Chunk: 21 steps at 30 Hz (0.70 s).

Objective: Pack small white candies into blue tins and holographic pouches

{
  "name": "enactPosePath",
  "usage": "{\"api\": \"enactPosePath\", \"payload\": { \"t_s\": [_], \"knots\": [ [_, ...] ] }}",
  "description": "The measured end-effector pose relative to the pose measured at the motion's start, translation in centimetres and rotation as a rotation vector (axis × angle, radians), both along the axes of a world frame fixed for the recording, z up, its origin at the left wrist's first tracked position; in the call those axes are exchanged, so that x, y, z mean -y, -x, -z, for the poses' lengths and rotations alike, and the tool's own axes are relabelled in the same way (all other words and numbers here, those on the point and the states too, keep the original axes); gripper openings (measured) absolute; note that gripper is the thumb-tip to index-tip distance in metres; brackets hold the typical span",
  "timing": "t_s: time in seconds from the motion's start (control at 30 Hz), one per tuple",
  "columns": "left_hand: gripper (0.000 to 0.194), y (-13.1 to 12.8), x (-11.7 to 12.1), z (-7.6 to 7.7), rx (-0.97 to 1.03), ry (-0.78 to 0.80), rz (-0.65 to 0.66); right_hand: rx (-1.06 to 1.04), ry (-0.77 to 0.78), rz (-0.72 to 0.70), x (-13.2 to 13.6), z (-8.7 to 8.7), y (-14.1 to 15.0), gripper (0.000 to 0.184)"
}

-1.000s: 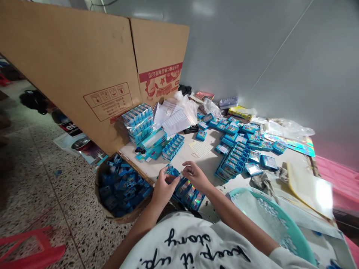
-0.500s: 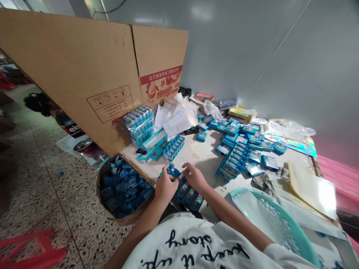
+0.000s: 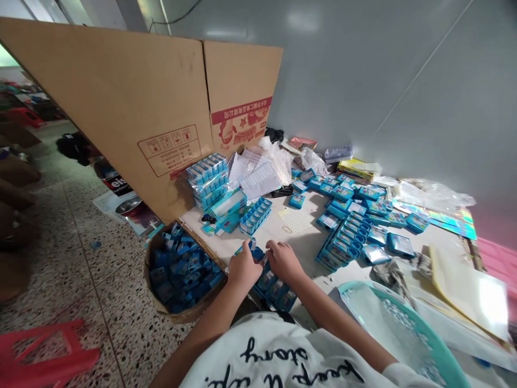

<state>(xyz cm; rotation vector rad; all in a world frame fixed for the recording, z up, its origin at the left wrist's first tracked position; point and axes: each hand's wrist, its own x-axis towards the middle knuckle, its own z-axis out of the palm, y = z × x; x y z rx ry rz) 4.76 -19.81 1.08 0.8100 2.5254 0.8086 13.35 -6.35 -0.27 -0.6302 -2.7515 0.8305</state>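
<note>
At the table's near edge, my left hand (image 3: 244,265) is closed around a small blue box (image 3: 253,245), mostly hidden by the fingers. Close beside it, my right hand (image 3: 285,262) has its fingertips pinched together over a small pale piece that I cannot make out. Below both hands lies a row of blue boxes (image 3: 278,290) with clear fronts. Farther forward stands an open blue display tray (image 3: 256,214) of small boxes. To the right, another row of blue boxes (image 3: 344,240) leans at a slant.
Loose blue boxes (image 3: 343,191) lie across the table. A cardboard carton (image 3: 165,97) rises at the left, near wrapped packs (image 3: 208,178). A round bin (image 3: 183,269) of blue boxes stands below. At right sits a green basin (image 3: 448,353); a red stool (image 3: 48,353) is on the floor.
The camera has turned slightly left, so the scene sits farther right. My hands stay close together over the blue boxes, with the right fingertips a little lower and curled in.
</note>
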Motion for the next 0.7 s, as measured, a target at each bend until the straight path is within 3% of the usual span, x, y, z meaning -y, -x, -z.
{"api": "enactPosePath", "payload": {
  "t_s": [0.2, 0.37, 0.53, 0.7],
  "knots": [
    [0.075, 0.6, 0.2, 0.6, -0.028, 0.009, 0.0, 0.14, 0.337, 0.09, -1.8, 2.5, 0.7, 0.019],
    [0.085, 1.1, 0.6, 1.2, 0.035, -0.13, 0.006, 0.275, 0.618, 0.12, -3.6, 4.9, 1.4, 0.017],
    [0.06, 1.7, 1.8, 1.5, 0.152, -0.524, -0.105, 0.251, 0.72, 0.131, -4.6, 3.9, 1.2, 0.034],
    [0.052, 1.7, 3.7, -0.6, 0.255, -0.703, -0.159, 0.151, 0.8, 0.042, -3.8, 2.7, 1.0, 0.055]
  ]
}}
